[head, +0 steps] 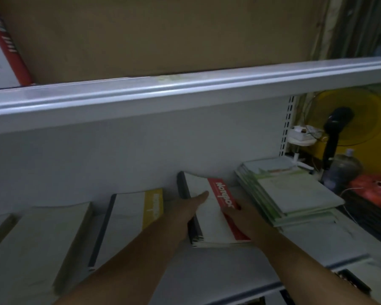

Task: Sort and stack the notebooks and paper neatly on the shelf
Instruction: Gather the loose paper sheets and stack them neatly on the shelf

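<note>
While the red-banded notebook stack lies on the white shelf between a yellow-banded stack and a green pile, the left hand holds its spine edge, thumb flat on the cover. The right hand grips the red side, fingers curled over it.

We log one view only: a wide-angle camera worn on the head. It looks forward and down onto a white metal shelf board, facing its pale back panel, at arm's reach. Left hand and right hand grip a white notebook with a red band at lower centre. The white upper shelf lip crosses above, slanting up rightward.
</note>
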Available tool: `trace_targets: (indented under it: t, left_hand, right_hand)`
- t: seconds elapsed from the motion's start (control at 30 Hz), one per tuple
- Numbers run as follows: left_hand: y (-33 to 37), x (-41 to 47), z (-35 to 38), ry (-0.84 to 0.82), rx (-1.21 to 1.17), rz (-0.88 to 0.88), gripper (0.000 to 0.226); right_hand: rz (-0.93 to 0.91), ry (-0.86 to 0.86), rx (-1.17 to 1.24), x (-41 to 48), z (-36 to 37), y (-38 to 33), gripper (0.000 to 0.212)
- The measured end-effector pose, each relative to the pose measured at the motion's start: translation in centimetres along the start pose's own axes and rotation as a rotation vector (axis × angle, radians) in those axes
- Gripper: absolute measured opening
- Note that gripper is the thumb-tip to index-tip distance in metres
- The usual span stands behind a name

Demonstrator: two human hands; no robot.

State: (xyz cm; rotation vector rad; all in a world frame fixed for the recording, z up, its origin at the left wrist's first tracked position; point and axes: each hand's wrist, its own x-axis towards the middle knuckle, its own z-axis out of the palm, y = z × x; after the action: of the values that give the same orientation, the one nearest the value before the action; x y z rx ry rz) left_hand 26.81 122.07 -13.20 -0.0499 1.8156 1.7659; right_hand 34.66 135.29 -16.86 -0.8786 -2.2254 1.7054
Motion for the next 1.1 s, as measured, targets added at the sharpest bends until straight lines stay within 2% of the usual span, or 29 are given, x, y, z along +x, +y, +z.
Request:
trace_targets:
  t: [0.07,0.17,0.23,0.3,0.37,0.43,0.5,0.57,0.63,0.67,0.73,0.8,0.87,0.93,1.0,1.07,1.1]
  left_hand:
    - [-0.6,-0.5,0.2,0.027,0.094,0.079,0.046]
    - [-2.1,-1.5,-0.4,-0.015,0.053,0.293,0.04]
    - [-3.0,-2.3,-0.9,-0.063,0.046,0.475,0.046]
    - [-3.5,-2.5,-1.3,-0.083,0.049,0.624,0.055]
    - [-3.6,-2.6,-1.5,-0.083,0.03,0.683,0.057]
    - [-4.1,-2.7,-1.2,-0.044,0.017,0.685,0.055]
    - [-5.0,-2.7,-0.8,-0.007,-0.011,0.657,0.06]
    - [-5.4,-2.6,-0.5,0.005,-0.046,0.619,0.06]
    - [-5.2,-2.6,-0.4,0.003,-0.046,0.606,0.057]
    - [-5.1,-2.6,-0.3,0.001,-0.041,0.609,0.057]
    - [-4.9,-2.8,-0.1,0.004,-0.075,0.62,0.063]
    - [-5.0,-2.8,0.0,0.022,-0.055,0.644,0.067]
    - [-5.3,-2.6,-0.1,0.007,-0.044,0.635,0.065]
    - [-4.9,-2.6,-0.3,-0.019,-0.044,0.604,0.062]
    - [-4.1,-3.6,-0.3,-0.05,-0.039,0.583,0.069]
    - [-2.7,-4.9,-1.3,-0.042,-0.028,0.589,0.08]
    - [-1.3,-5.2,-2.6,0.006,-0.009,0.606,0.078]
  right_hand:
    - [0.01,-0.023,0.053,-0.3,-0.5,0.1,0.037]
    - [0.008,-0.106,0.228,-0.5,-1.6,-0.7,0.039]
    - [-0.093,-0.108,0.187,-1.0,-1.8,-1.5,0.033]
    - [-0.254,0.022,0.181,-1.9,-1.5,-2.1,0.023]
    - [-0.411,0.185,0.19,-2.9,-1.2,-2.1,0.013]
    - [-0.485,0.279,0.199,-3.4,-0.7,-1.3,0.019]
    - [-0.476,0.303,0.212,-3.9,-0.2,-0.4,0.026]
    - [-0.47,0.258,0.24,-4.2,-0.1,0.1,0.03]
    - [-0.479,0.157,0.268,-4.2,-0.6,0.1,0.022]
    - [-0.485,0.11,0.272,-3.9,-0.9,0.3,0.035]
    - [-0.498,0.124,0.269,-3.9,-1.0,0.1,0.059]
    - [-0.518,0.179,0.275,-3.8,-0.7,0.5,0.056]
    - [-0.521,0.138,0.339,-3.7,-0.5,1.0,0.045]
    - [-0.491,0.035,0.406,-3.1,-1.0,1.8,0.057]
    - [-0.511,0.028,0.365,-3.4,-1.3,1.3,0.068]
    - [-0.52,0.057,0.331,-3.7,-1.4,0.0,0.058]
    - [-0.48,0.084,0.317,-3.4,-1.4,-0.8,0.051]
